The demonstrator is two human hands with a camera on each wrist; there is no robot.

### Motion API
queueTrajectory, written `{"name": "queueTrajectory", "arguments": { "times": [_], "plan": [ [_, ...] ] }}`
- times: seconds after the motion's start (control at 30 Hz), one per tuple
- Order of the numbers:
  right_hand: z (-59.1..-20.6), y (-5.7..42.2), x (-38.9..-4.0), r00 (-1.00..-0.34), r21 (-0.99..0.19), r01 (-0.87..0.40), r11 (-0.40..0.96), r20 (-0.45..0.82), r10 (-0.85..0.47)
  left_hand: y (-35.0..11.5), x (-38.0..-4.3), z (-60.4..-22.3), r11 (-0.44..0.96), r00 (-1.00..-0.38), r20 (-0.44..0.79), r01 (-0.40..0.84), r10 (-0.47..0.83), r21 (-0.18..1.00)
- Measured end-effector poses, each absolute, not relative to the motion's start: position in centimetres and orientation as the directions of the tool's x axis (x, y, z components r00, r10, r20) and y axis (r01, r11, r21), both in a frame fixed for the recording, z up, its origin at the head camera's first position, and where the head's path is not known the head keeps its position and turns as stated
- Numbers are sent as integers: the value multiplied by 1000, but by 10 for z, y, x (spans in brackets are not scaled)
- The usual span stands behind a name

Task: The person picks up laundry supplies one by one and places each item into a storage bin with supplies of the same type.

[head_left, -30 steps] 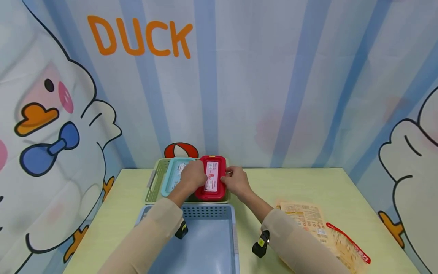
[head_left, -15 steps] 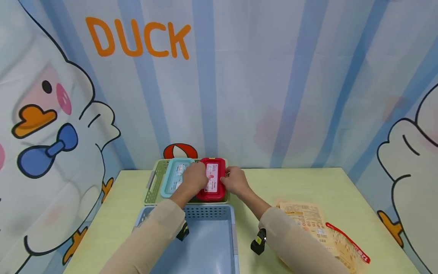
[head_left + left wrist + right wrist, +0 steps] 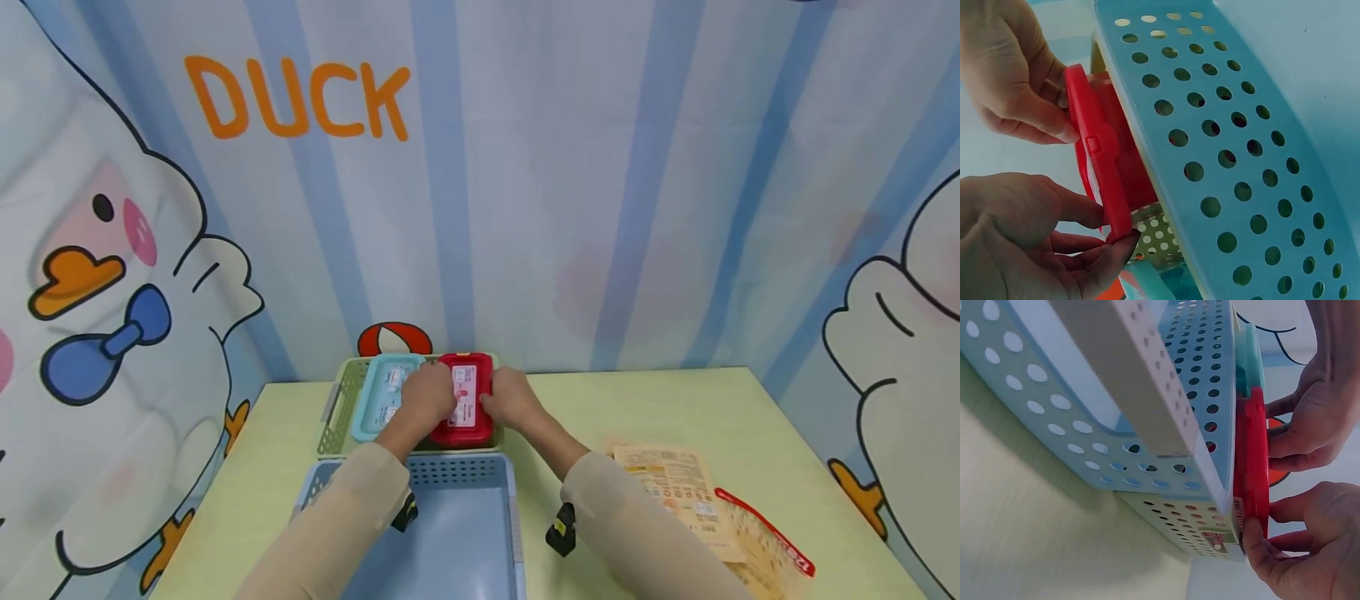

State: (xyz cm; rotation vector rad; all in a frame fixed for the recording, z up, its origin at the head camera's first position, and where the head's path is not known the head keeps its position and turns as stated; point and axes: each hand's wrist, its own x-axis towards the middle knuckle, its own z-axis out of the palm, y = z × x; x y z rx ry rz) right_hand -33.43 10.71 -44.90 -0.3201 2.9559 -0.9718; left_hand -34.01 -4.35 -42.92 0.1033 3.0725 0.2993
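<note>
Red rectangular lidded plastic box (image 3: 465, 400): in the perforated green plastic basket (image 3: 347, 417), right of a pale-blue rectangular lidded plastic box (image 3: 383, 400)
Left hand (image 3: 430, 394): pinches the red box's left edge
Right hand (image 3: 512, 397): pinches its right edge
Foreground: a perforated blue plastic basket (image 3: 472, 472)
Bench (image 3: 585, 408): pale yellow-green, beige printed packet (image 3: 678, 492) at right

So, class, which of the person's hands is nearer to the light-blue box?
Left: the left hand grips the red box at its edge beside the light-blue box; the right hand grips the opposite edge.
</note>
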Motion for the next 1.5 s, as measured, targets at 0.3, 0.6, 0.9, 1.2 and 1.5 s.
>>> {"name": "queueTrajectory", "arguments": {
  "times": [0.3,0.6,0.9,1.2,1.5],
  "plan": [
    [-445,105,-332,-975,-542,-199,816,27,-220,-40,-338,-430,982,-998,-36,36,43,183],
    [-448,103,-333,-972,-517,-220,827,44,-231,-39,-339,-428,986,-998,-60,-3,7,165],
    [-449,105,-332,-963,-482,-267,834,94,-254,-38,-339,-429,990,-999,-48,14,21,142],
    [-448,103,-330,-965,-486,-263,833,113,-238,-38,-336,-427,987,-999,-40,20,27,157],
    [-450,105,-325,-971,-440,-240,865,114,-211,-38,-337,-433,986,-998,-50,28,36,164]
  ]
}}
